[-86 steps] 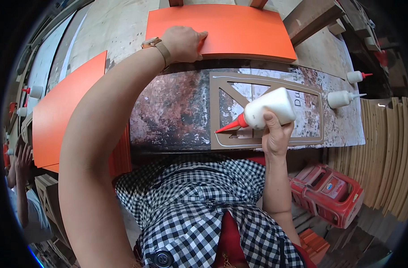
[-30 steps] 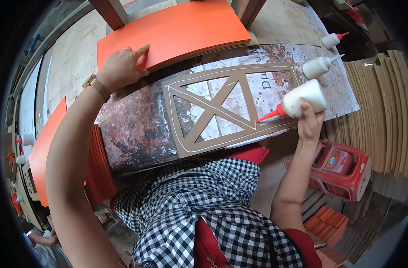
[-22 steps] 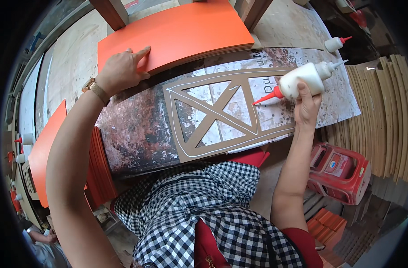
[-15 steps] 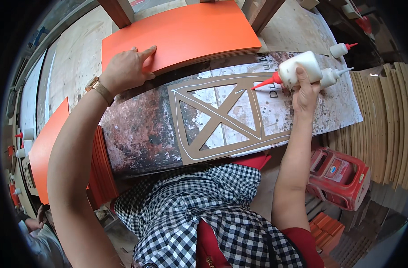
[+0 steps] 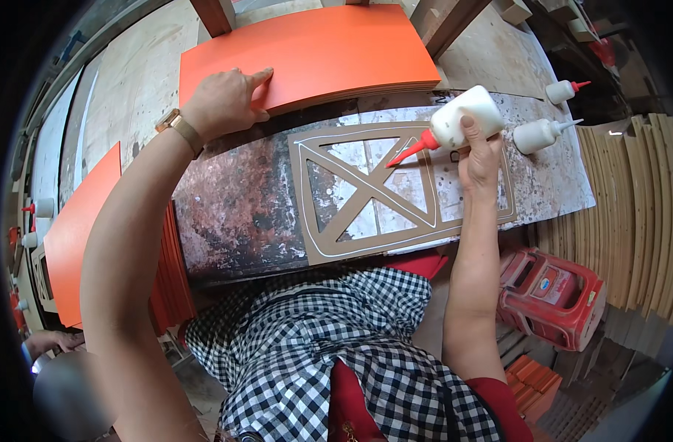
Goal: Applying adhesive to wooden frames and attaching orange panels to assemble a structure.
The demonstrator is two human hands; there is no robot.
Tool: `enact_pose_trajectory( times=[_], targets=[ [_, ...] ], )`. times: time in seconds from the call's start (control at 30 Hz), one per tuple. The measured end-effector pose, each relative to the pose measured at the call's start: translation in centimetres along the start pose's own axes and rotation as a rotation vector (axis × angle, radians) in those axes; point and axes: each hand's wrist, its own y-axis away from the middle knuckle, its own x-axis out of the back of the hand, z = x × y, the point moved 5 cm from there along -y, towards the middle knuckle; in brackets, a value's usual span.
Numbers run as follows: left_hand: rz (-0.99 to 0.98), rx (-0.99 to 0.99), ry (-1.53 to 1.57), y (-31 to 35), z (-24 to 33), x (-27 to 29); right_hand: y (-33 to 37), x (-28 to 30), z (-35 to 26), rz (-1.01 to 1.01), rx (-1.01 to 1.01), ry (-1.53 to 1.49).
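My right hand [image 5: 481,163] grips a white squeeze glue bottle [image 5: 470,114] with a long red nozzle, tipped down to the left. The nozzle tip is at a diagonal bar of a flat brown board frame [image 5: 349,216] with X-shaped bars. Thin white glue lines run along its outer border and one diagonal; a shorter line shows at the upper end of the other. My left hand [image 5: 222,104] lies at the near left edge of a stack of orange panels [image 5: 336,53], index finger and thumb stretched out, holding nothing.
Two more glue bottles, one white-nozzled [image 5: 535,136] and one red-nozzled [image 5: 559,92], are at the right. More orange panels [image 5: 86,236] are stacked at left. A red plastic stool [image 5: 550,298] and stacked wooden strips [image 5: 631,214] are at right. A co-worker's hand [image 5: 53,342] shows lower left.
The glue bottle in my right hand has moved left, its nozzle going from the upright bar to the diagonal. A short white line has appeared there. My left hand remains at the orange stack.
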Motion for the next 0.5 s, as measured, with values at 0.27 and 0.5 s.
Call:
enact_pose_trajectory(
  times=[0.27,0.5],
  targets=[
    [0.006,0.035,-0.01,-0.1,-0.3,-0.7,6.0,-4.1,1.0,-0.15,-0.09,0.007],
    [0.007,0.036,-0.028,0.1,-0.2,-1.0,11.5,-6.9,2.0,-0.232,-0.226,-0.044]
  ],
)
